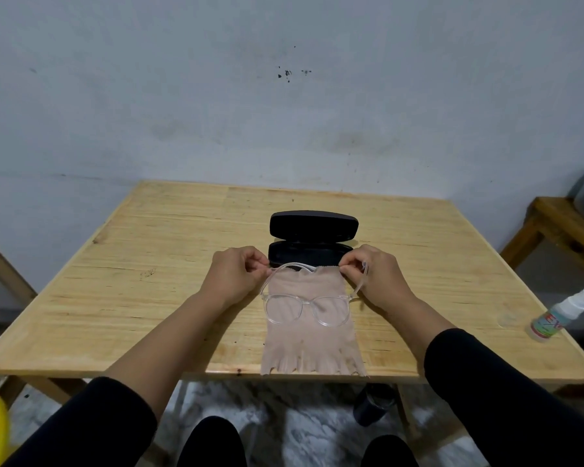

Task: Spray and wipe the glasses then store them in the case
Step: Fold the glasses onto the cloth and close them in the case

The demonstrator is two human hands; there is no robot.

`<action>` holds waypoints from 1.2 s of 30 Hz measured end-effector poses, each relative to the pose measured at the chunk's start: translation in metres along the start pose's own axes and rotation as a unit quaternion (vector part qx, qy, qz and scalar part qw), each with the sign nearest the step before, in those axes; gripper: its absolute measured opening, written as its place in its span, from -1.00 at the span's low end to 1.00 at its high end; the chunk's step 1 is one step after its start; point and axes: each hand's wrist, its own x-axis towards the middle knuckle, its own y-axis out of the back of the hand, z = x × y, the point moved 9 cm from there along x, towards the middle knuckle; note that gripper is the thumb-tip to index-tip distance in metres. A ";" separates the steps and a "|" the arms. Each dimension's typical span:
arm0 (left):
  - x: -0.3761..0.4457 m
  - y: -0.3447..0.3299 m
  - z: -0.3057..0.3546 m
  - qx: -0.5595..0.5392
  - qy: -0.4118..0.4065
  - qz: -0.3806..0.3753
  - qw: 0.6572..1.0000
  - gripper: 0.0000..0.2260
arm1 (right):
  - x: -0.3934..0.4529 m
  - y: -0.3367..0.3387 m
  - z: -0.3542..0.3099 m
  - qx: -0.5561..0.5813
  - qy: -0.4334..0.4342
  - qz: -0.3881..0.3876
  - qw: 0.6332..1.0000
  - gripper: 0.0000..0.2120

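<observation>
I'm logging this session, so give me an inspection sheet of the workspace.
Surface: wooden table, marked and scuffed.
Job's things: clear glasses on a beige cloth; black case open behind; spray bottle near the right edge, its clear cap beside it.
Clutter: nothing seen.
Grippers: left hand and right hand each pinch a temple of the glasses.
Cables: nothing seen.
Surroundings: stained wall; side table to the right.

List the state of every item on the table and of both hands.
case: open, empty
glasses: on cloth, temple arms pinched
cloth: flat, frayed edge at table rim
spray bottle: lying untouched
left hand: pinching one temple
right hand: pinching the other
</observation>
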 end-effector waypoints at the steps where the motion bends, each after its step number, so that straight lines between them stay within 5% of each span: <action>1: -0.001 0.000 0.000 0.000 -0.004 -0.003 1.000 -0.90 | -0.001 0.000 0.000 0.015 -0.008 -0.006 1.000 -0.92; 7: -0.007 0.004 0.004 0.000 -0.026 -0.041 0.999 -0.92 | -0.012 -0.004 0.005 0.143 -0.095 -0.073 0.983 -0.93; 13: -0.009 0.002 0.006 -0.093 -0.016 -0.092 0.991 -0.91 | -0.016 -0.011 0.018 0.357 -0.170 -0.096 0.914 -0.85; 20: -0.025 -0.005 0.020 -0.112 -0.070 -0.178 0.975 -0.85 | -0.022 -0.012 0.005 0.393 -0.167 -0.158 0.890 -0.87; 25: -0.037 -0.011 0.021 -0.127 -0.068 -0.223 0.964 -0.61 | -0.028 -0.015 0.007 0.315 -0.179 -0.172 0.916 -0.53; 31: -0.039 0.015 0.020 -0.084 -0.058 -0.073 0.992 -0.73 | -0.028 0.003 0.017 0.288 -0.192 -0.048 0.937 -0.69; 36: -0.068 0.038 0.009 -0.051 -0.057 0.033 0.997 -0.86 | -0.057 0.023 0.025 0.157 -0.194 0.014 0.968 -0.85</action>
